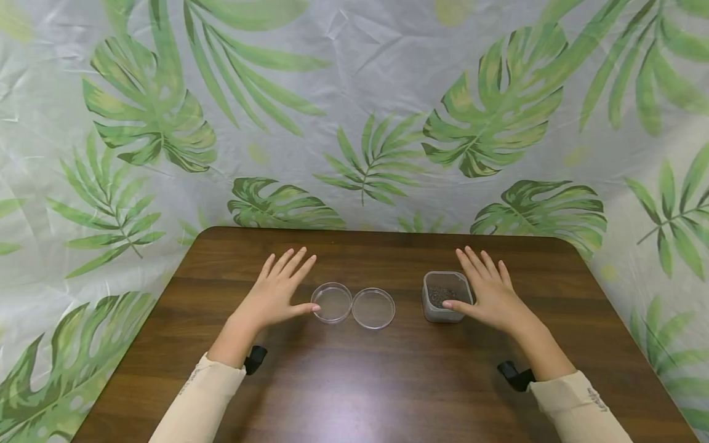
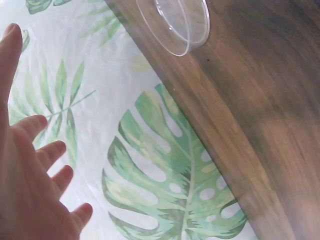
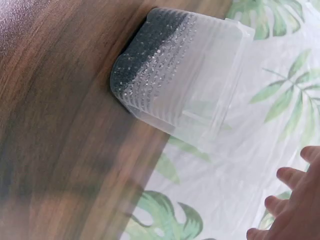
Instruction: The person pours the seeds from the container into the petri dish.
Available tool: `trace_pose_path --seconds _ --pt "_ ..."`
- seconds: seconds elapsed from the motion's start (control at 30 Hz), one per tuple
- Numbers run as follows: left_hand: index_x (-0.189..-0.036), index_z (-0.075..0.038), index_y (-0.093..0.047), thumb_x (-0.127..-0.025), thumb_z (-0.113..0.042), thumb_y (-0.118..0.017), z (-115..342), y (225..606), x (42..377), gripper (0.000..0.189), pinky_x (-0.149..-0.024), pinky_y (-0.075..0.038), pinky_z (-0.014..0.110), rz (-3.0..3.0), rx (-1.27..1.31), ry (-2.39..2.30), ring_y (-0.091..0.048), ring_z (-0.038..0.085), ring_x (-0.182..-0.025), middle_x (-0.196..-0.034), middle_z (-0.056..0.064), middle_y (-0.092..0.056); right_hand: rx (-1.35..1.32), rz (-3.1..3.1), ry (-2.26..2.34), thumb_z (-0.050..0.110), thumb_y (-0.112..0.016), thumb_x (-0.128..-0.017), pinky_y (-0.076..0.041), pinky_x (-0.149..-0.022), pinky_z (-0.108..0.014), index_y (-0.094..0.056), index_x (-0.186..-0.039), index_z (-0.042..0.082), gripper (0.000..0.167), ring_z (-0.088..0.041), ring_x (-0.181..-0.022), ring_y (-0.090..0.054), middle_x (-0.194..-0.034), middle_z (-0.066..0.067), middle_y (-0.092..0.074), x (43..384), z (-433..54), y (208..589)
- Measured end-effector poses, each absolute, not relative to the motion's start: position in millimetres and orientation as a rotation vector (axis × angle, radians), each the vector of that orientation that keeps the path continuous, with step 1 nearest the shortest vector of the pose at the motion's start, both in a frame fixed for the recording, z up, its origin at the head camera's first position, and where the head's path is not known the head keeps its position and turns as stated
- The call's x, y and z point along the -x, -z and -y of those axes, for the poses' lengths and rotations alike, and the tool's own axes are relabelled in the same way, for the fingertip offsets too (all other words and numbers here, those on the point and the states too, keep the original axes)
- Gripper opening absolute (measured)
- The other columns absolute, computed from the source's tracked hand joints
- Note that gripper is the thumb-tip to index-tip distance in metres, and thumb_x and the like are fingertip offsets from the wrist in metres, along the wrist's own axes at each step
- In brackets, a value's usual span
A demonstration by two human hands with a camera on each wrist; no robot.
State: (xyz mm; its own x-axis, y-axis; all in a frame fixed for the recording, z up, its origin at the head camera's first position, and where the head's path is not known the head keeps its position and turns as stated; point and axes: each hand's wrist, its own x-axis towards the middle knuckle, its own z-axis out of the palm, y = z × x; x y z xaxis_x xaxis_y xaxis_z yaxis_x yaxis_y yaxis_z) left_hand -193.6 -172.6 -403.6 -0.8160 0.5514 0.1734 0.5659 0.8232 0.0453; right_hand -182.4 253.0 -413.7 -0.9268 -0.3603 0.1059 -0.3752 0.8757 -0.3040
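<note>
Two clear round shallow dishes lie side by side on the table: the left dish (image 1: 332, 303) and the right dish (image 1: 373, 308), their rims nearly meeting. My left hand (image 1: 275, 295) is held over the table left of them, fingers spread, its thumb overlapping the left dish's rim in the head view. A clear square plastic tub (image 1: 443, 315) with dark granules in its lower part (image 3: 150, 55) stands farther right. Above its right side hovers my right hand (image 1: 490, 298), fingers spread and thumb overlapping the tub's rim in the head view. Neither hand holds anything.
The dark wooden table (image 1: 354, 381) has rounded far corners. Right behind it hangs a pale curtain (image 1: 382, 80) printed with green leaves. Black straps (image 1: 516, 375) show at both wrists, beside cream sleeves (image 1: 576, 406).
</note>
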Motion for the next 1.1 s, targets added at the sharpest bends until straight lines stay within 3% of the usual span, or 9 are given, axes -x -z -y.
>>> trace_pose_path --seconds 0.4,0.77,0.93,1.1 --pt "-0.145 -0.016 -0.016 -0.073 -0.066 -0.056 174 418 197 0.097 -0.106 -0.01 0.047 2.786 0.9 0.255 -0.016 0.028 -0.132 -0.146 0.008 -0.02 -0.633 2.912 -0.801 0.052 -0.07 -0.07 0.003 -0.103 -0.055 0.0 -0.146 0.019 0.108 -0.038 -0.132 -0.003 -0.149 -0.012 -0.005 186 -256 422" --pt "-0.145 -0.014 -0.018 -0.071 -0.069 -0.055 175 434 196 0.099 -0.101 -0.025 0.049 2.779 0.88 0.408 -0.023 0.03 -0.129 -0.144 0.009 -0.025 -0.564 2.874 -1.06 0.045 -0.077 -0.066 -0.018 -0.091 -0.067 -0.002 -0.146 0.025 0.111 -0.039 -0.131 -0.007 -0.148 -0.013 -0.008 187 -260 436" --pt "-0.145 -0.014 -0.018 -0.068 -0.065 -0.062 176 443 196 0.102 -0.102 -0.024 0.047 2.784 0.853 0.52 -0.025 0.028 -0.129 -0.143 0.009 -0.026 -0.525 2.861 -1.161 0.042 -0.079 -0.064 -0.02 -0.09 -0.068 -0.001 -0.145 0.029 0.113 -0.041 -0.13 -0.009 -0.148 -0.012 -0.008 187 -260 443" --pt "-0.144 -0.014 -0.019 -0.065 -0.057 -0.071 175 450 195 0.103 -0.102 -0.025 0.046 2.792 0.808 0.664 -0.025 0.028 -0.129 -0.143 0.009 -0.026 -0.524 2.822 -1.25 0.034 -0.081 -0.064 -0.02 -0.091 -0.066 -0.002 -0.145 0.024 0.113 -0.041 -0.13 -0.011 -0.147 -0.015 -0.008 186 -258 446"
